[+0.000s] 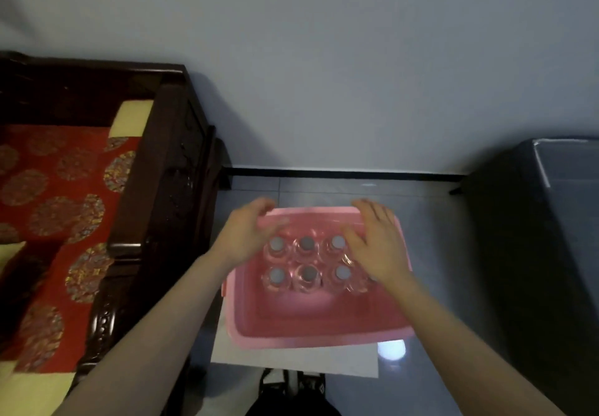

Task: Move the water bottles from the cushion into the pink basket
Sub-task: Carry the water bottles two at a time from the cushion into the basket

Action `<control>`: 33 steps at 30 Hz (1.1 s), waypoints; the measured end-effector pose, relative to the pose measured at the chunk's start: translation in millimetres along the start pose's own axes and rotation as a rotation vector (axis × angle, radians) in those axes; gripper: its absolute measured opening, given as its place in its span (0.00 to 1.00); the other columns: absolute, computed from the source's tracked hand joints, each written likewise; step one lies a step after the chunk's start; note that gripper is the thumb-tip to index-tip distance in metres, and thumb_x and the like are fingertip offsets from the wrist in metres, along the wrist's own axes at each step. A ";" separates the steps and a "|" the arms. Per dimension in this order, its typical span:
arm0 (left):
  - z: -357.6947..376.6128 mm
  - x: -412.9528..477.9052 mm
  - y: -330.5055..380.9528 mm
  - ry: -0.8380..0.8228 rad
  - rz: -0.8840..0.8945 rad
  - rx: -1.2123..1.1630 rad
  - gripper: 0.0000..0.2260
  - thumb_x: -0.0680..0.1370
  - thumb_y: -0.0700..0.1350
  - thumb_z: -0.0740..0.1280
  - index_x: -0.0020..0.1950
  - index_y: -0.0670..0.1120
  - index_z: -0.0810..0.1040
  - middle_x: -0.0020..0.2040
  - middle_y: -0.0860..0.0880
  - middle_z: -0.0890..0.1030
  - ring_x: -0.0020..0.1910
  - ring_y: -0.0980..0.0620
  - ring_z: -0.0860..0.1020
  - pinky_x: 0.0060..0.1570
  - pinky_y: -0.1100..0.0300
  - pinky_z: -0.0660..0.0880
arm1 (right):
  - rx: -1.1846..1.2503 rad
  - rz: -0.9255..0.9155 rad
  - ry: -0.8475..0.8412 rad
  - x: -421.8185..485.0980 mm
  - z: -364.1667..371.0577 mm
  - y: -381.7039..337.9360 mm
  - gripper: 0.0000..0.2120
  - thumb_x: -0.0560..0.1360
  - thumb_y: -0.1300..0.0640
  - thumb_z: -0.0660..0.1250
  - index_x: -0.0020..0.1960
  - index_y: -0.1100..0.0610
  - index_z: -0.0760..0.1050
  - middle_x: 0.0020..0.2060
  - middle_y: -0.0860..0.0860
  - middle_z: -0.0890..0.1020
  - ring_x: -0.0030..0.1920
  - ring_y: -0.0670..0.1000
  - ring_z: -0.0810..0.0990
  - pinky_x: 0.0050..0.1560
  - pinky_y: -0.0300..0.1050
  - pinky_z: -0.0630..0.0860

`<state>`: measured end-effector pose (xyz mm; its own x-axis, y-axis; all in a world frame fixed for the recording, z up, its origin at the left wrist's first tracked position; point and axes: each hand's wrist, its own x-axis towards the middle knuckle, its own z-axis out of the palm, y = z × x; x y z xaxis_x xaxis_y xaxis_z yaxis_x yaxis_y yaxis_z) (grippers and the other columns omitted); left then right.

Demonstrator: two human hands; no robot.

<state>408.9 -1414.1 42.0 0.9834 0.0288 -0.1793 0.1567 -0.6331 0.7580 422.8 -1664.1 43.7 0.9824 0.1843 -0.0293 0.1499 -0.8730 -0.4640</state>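
While water bottles (pixel 306 244) are standing in pink basket (pixel 319 334) just below | right hand (pixel 379 247) spreading flat, empty | left hand (pixel 246 237) curling, grasp unclear

cushion (pixel 58 172): red w/ gold round motifs, yellow trim, lies flat at left. pink basket (pixel 317 334): rect plastic tub, open top, just right of cushion, nearer. water bottles (pixel 306 244): clear, grey caps, upright in basket's far half, 2 rows x 3; more at right end, partly hidden.
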 end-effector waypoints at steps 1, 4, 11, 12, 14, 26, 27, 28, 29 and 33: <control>-15.0 1.0 12.0 0.087 -0.006 -0.038 0.18 0.74 0.51 0.71 0.60 0.44 0.78 0.54 0.51 0.80 0.54 0.55 0.77 0.56 0.65 0.69 | -0.042 -0.029 0.005 6.6 -13.4 -4.7 0.26 0.79 0.43 0.58 0.72 0.55 0.66 0.73 0.55 0.67 0.74 0.57 0.61 0.74 0.53 0.58; -58.7 -3.9 35.9 0.283 -0.024 -0.126 0.16 0.76 0.51 0.68 0.61 0.45 0.77 0.58 0.49 0.81 0.58 0.54 0.77 0.54 0.64 0.68 | -0.126 -0.138 0.057 21.9 -45.4 -25.7 0.28 0.80 0.39 0.50 0.76 0.51 0.60 0.78 0.54 0.56 0.78 0.54 0.49 0.76 0.54 0.43; -174.9 -108.5 44.4 0.661 -0.006 -0.119 0.18 0.77 0.53 0.66 0.66 0.50 0.73 0.61 0.53 0.78 0.61 0.57 0.75 0.56 0.68 0.70 | 0.019 -0.375 0.127 20.9 -98.0 -132.8 0.28 0.80 0.39 0.50 0.77 0.51 0.57 0.78 0.53 0.56 0.78 0.52 0.49 0.76 0.52 0.44; -192.4 -131.3 39.2 0.704 -0.010 -0.081 0.19 0.77 0.54 0.65 0.67 0.51 0.73 0.61 0.55 0.77 0.61 0.59 0.74 0.55 0.70 0.68 | 0.068 -0.402 0.121 17.5 -99.1 -153.3 0.28 0.80 0.40 0.51 0.76 0.51 0.58 0.77 0.53 0.57 0.77 0.52 0.50 0.76 0.51 0.47; -225.2 -175.4 25.5 0.795 -0.038 -0.016 0.20 0.78 0.56 0.65 0.68 0.52 0.71 0.64 0.55 0.74 0.63 0.59 0.71 0.58 0.64 0.66 | 0.174 -0.457 0.088 9.7 -98.9 -196.6 0.28 0.80 0.41 0.53 0.76 0.52 0.58 0.77 0.52 0.60 0.76 0.51 0.53 0.75 0.48 0.51; -377.6 -522.7 -129.7 1.253 -0.408 0.097 0.22 0.76 0.55 0.67 0.68 0.51 0.71 0.67 0.48 0.74 0.65 0.51 0.71 0.57 0.57 0.67 | 0.399 -0.881 -0.229 -154.5 25.1 -519.0 0.25 0.78 0.40 0.58 0.72 0.46 0.64 0.75 0.49 0.62 0.75 0.49 0.55 0.70 0.47 0.55; -388.3 -553.6 -145.5 1.278 -0.442 0.101 0.22 0.76 0.55 0.68 0.68 0.50 0.71 0.66 0.47 0.75 0.64 0.51 0.72 0.57 0.57 0.67 | 0.415 -0.902 -0.263 -174.3 41.7 -547.2 0.25 0.78 0.39 0.58 0.72 0.46 0.65 0.75 0.48 0.62 0.75 0.49 0.55 0.71 0.48 0.55; -396.8 -578.9 -159.1 1.297 -0.474 0.102 0.22 0.75 0.54 0.68 0.68 0.50 0.71 0.66 0.46 0.75 0.62 0.52 0.72 0.56 0.57 0.67 | 0.419 -0.926 -0.284 -191.4 56.0 -570.9 0.25 0.78 0.39 0.58 0.72 0.46 0.65 0.75 0.48 0.62 0.75 0.49 0.55 0.71 0.49 0.56; -404.4 -602.0 -171.7 1.310 -0.504 0.112 0.23 0.76 0.54 0.68 0.68 0.49 0.71 0.65 0.46 0.75 0.61 0.51 0.73 0.55 0.56 0.68 | 0.413 -0.958 -0.297 -207.5 69.9 -593.5 0.25 0.77 0.39 0.57 0.72 0.46 0.65 0.75 0.48 0.62 0.76 0.49 0.55 0.72 0.50 0.56; -434.8 -675.4 -211.1 1.348 -0.593 0.146 0.23 0.76 0.52 0.68 0.69 0.46 0.71 0.67 0.45 0.74 0.65 0.46 0.72 0.62 0.49 0.70 | 0.362 -1.074 -0.331 -258.6 121.5 -676.7 0.26 0.78 0.40 0.58 0.73 0.49 0.64 0.76 0.50 0.61 0.76 0.50 0.53 0.72 0.49 0.54</control>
<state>-248.5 -963.7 275.8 0.1348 0.9334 0.3325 0.6268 -0.3402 0.7010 53.8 -1066.1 257.7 0.2874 0.9009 0.3252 0.7893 -0.0305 -0.6132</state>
